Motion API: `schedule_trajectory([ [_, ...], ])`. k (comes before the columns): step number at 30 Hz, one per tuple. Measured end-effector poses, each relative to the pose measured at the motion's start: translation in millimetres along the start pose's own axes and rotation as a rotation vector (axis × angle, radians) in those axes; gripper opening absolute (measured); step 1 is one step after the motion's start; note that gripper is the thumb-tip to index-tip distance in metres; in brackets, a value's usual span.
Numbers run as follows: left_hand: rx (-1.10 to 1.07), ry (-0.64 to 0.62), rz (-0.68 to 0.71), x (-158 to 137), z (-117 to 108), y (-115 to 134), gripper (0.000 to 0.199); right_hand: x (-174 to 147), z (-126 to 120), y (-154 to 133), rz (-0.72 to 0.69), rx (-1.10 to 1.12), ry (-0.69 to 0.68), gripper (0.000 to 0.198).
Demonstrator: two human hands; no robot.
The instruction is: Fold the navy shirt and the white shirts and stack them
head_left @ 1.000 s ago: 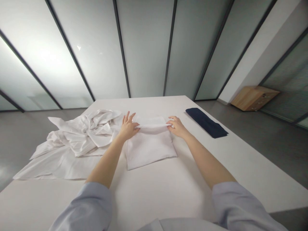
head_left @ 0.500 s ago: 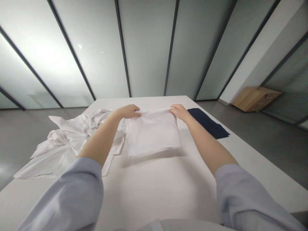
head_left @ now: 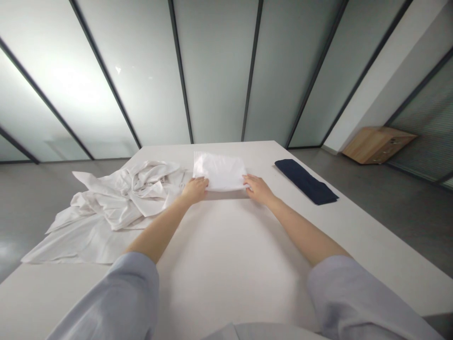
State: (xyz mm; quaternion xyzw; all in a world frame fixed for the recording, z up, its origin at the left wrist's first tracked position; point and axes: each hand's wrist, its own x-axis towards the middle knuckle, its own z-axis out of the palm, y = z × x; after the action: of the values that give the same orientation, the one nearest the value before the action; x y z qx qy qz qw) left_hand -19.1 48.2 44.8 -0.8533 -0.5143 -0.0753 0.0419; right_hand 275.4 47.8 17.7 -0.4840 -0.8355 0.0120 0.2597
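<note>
A folded white cloth [head_left: 223, 171], perhaps a garment, is at the middle of the far part of the white table [head_left: 230, 264]. Its near edge stands slightly above the surface, with a shadow under it. At the near left corner, my left hand [head_left: 196, 190] is closed, fingers over the fabric and thumb hidden. The near right corner is gripped by my right hand [head_left: 258, 190], fingertips on the edge.
A crumpled heap of white garments [head_left: 120, 203] spreads over the table's left side and edge. On the right lies a folded navy cloth [head_left: 306, 182]. Beyond stand frosted glass panels [head_left: 215, 71] and a wooden cabinet [head_left: 377, 145].
Both hands have come nearer to me, from the cloth's far edge to its near corners. The cloth, previously hanging from the hands, now lies farther back and looks smaller.
</note>
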Motion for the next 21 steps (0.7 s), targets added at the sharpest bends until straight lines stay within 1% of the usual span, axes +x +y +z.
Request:
schedule_trajectory([
  [1, -0.012, -0.072, -0.016, -7, 14, 2, 0.025, -8, 11, 3, -0.013, 0.034, -0.058, 0.032],
  [2, -0.038, -0.058, -0.058, -13, 26, 3, 0.027, -14, 20, 5, -0.009, 0.076, -0.087, 0.034],
  [3, -0.069, -0.043, -0.088, -18, 35, 4, 0.029, -19, 27, 7, 0.008, 0.112, -0.088, 0.035],
  [5, -0.130, 0.013, -0.113, -26, 46, 5, 0.033, -24, 37, 11, 0.040, 0.160, -0.068, 0.037],
  [7, -0.170, 0.049, -0.094, -29, 48, 4, 0.037, -26, 41, 14, 0.048, 0.176, -0.039, 0.039],
  [11, -0.206, 0.073, -0.053, -31, 48, -3, 0.044, -25, 45, 19, 0.011, 0.186, -0.008, 0.042],
  [16, -0.203, 0.049, -0.102, -33, 49, -9, 0.049, -27, 46, 20, 0.016, 0.138, -0.021, 0.044],
  [19, -0.212, 0.063, -0.111, -33, 50, -9, 0.050, -27, 46, 20, 0.047, 0.091, -0.021, 0.050],
  [21, -0.218, 0.075, -0.113, -31, 51, -10, 0.049, -25, 47, 20, 0.075, 0.068, -0.027, 0.050],
])
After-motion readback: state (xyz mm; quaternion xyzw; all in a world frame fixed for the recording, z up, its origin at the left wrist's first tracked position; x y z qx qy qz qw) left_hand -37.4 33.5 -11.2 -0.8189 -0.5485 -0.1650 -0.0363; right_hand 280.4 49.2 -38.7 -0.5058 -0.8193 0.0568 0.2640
